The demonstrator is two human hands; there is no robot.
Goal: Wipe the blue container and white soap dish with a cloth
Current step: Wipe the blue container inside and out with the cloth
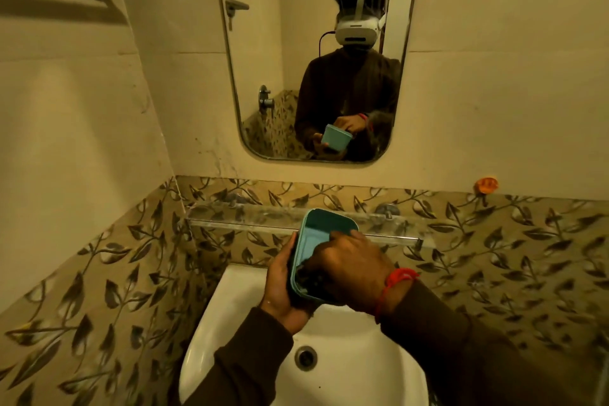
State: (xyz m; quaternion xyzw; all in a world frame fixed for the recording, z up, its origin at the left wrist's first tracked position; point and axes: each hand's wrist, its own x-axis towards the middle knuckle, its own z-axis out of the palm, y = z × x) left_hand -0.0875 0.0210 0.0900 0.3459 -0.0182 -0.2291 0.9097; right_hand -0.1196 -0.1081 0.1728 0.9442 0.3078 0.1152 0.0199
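While the left hand (280, 287) cups the blue container (316, 241) from its 9 o'clock side above the white sink (237, 316), fingers wrapped round its wall, the right hand (352, 267) reaches inside, fingers curled onto a dark cloth (308, 280) at the container's 6 o'clock end.

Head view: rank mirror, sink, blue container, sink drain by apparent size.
1. Mirror and sink: both large, too close to call; the sink is partly cut off and nearer the camera.
2. Blue container, held over the sink.
3. Sink drain, clearly smallest.
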